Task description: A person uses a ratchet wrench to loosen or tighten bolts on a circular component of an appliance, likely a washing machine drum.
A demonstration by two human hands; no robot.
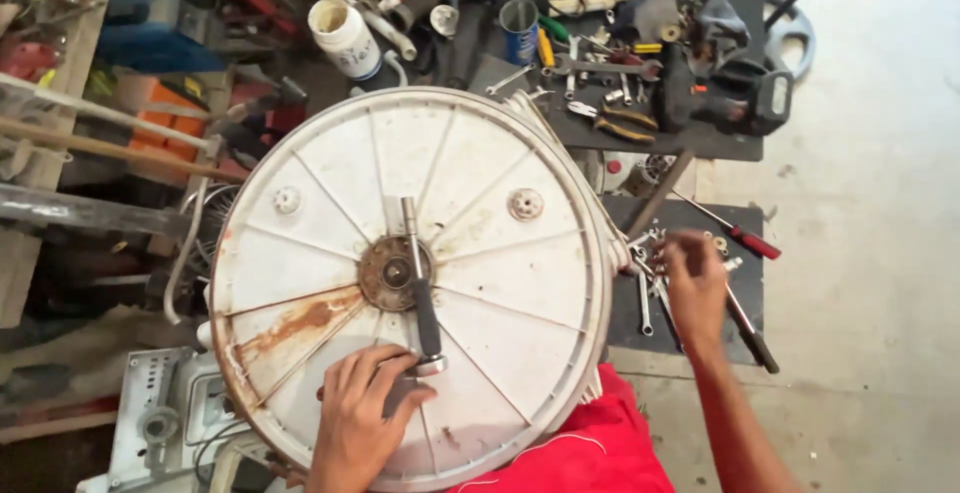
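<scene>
Fingers of the left hand curl around the dark grip of a ratchet wrench, which lies across the rusty hub at the middle of a round white ribbed drum. To the right, the right hand reaches down with bent fingers into loose spanners on the dark worktop, just beside a red-handled screwdriver; whether it grips one cannot be told.

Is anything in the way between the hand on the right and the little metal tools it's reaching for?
Nothing visible. The right hand is already over the pile of small metal wrenches on the dark mat.
</scene>
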